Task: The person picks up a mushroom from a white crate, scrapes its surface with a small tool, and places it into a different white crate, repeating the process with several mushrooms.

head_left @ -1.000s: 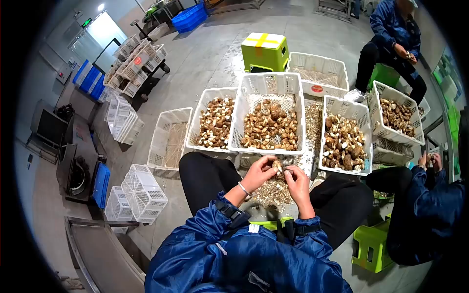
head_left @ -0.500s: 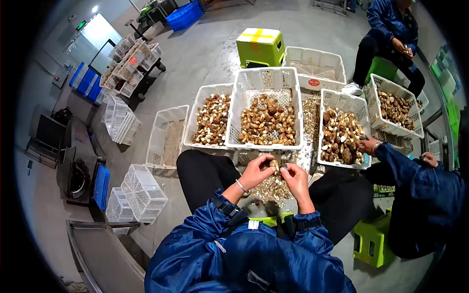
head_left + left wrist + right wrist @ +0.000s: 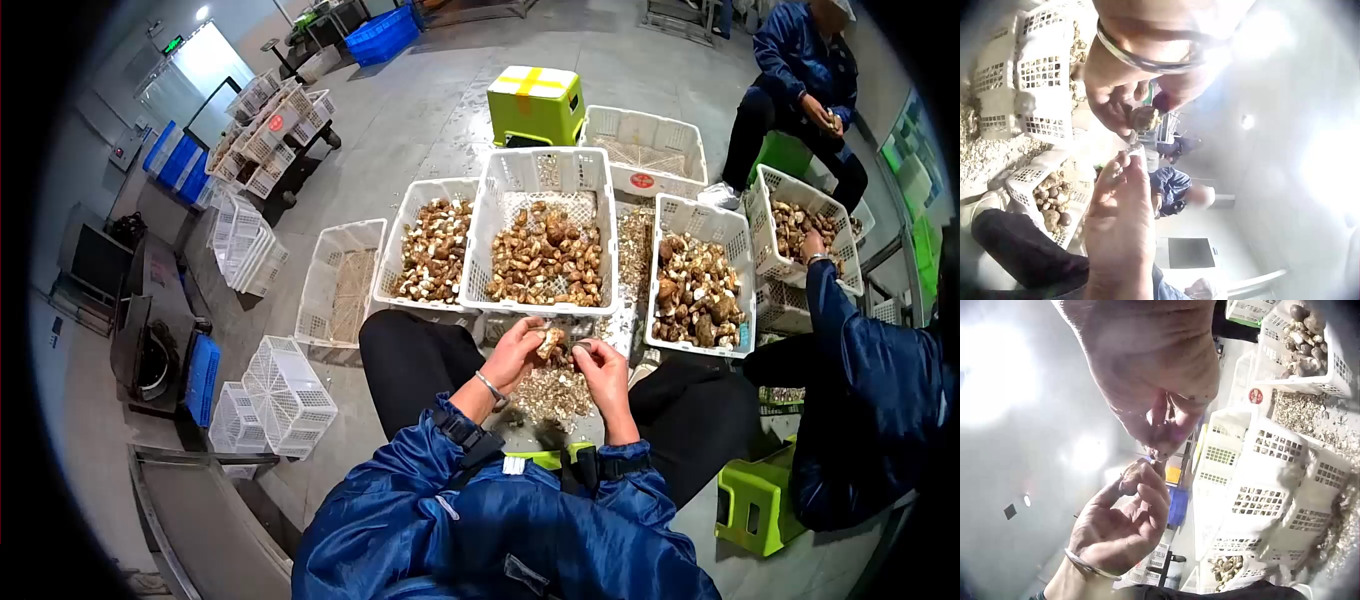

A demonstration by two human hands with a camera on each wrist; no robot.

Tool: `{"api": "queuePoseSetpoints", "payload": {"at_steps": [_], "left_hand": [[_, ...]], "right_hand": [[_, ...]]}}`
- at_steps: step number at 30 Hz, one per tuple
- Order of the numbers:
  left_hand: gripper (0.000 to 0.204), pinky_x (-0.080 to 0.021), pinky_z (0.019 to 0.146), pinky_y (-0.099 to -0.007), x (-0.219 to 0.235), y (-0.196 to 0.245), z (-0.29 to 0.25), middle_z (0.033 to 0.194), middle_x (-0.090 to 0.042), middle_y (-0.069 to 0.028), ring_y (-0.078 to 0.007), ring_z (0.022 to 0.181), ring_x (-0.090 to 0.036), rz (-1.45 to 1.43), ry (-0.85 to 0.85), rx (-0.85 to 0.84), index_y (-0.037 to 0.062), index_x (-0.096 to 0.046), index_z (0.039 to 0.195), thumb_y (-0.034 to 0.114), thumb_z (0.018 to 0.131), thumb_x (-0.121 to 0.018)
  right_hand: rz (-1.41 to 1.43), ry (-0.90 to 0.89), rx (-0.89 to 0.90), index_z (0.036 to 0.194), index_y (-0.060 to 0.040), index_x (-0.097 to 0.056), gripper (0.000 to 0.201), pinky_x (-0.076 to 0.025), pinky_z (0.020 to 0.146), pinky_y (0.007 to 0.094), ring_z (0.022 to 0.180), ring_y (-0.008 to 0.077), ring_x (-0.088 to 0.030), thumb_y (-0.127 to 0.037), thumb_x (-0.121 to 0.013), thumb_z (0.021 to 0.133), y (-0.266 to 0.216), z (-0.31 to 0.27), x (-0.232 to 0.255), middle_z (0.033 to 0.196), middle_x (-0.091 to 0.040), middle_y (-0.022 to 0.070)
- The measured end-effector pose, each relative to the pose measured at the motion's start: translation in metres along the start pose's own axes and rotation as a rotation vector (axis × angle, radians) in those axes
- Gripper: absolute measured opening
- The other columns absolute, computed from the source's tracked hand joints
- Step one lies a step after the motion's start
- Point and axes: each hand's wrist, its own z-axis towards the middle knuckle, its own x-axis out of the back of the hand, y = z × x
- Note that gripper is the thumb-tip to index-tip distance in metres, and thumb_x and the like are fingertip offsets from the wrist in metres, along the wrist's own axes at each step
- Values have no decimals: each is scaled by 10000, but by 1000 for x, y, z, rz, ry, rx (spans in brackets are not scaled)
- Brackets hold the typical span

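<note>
My left hand [image 3: 512, 360] holds a brown-and-white mushroom [image 3: 549, 343] between thumb and fingers, above the floor between my knees. In the left wrist view the mushroom [image 3: 1145, 117] shows a rough, pale end. My right hand [image 3: 603, 372] is just right of it, thumb and forefinger pinched together. A small pale piece [image 3: 1137, 152] shows at the right fingertips in the left wrist view; I cannot tell its kind. Ahead stands a white crate [image 3: 540, 306] part full of mushrooms, with another mushroom crate [image 3: 388, 262] on its left.
Pale trimmings [image 3: 555, 398] litter the floor below my hands. To the right are more mushroom crates [image 3: 703, 350]. A person in blue [image 3: 880, 390] reaches into one of them; another person [image 3: 805, 70] sits farther back. A green stool [image 3: 535, 105] stands beyond the crates.
My left hand has tilted the mushroom and moved slightly left, so the fingertips stand farther apart. The neighbour's hand, in the nearer right crate half a second ago, is now in the farther one.
</note>
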Motion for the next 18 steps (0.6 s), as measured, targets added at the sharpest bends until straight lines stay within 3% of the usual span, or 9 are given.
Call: {"api": "queuePoseSetpoints", "payload": {"at_steps": [3, 4, 8, 11, 18], "left_hand": [[370, -511, 823, -319, 2, 0, -1, 1262, -587, -106, -177, 1056, -603, -85, -51, 72, 26, -443, 1339, 160, 997, -486], [366, -509, 828, -313, 2, -1, -1, 1265, -586, -104, -175, 1055, -602, -109, -62, 83, 22, -454, 1337, 154, 997, -486], [403, -502, 839, -279, 1, -3, -3, 1270, -587, -95, -155, 1046, -593, -43, -85, 84, 0, -450, 1358, 145, 989, -516], [405, -503, 832, -281, -2, 1, -7, 1267, -585, -89, -147, 1047, -588, -70, -89, 105, 5, -451, 1359, 150, 987, -525], [436, -504, 817, -267, 2, -6, -6, 1191, -621, -75, -127, 985, -601, -90, -70, 103, -8, -463, 1355, 179, 974, -565]], "right_hand": [[108, 20, -19, 873, 10, -655, 115, -459, 619, 215, 680, 48, -570, -102, -660, 895, -2, -1, -4, 797, -665, 8], [137, -2, -29, 833, 8, -640, 124, -454, 625, 222, 719, 58, -585, -100, -661, 890, 0, -1, -3, 894, -671, 33], [-27, 4, 81, 748, 10, -588, 191, -445, 657, 231, 799, 67, -571, -110, -680, 865, 1, 0, 0, 1086, -639, 70], [-90, -9, 246, 737, 7, -587, 198, -436, 656, 226, 765, 65, -541, -113, -683, 863, 16, 5, 2, 1083, -645, 69], [128, -94, -80, 740, 2, -597, 204, -434, 708, 232, 856, 89, -551, -125, -681, 876, 6, 1, 0, 1119, -645, 67]]}}
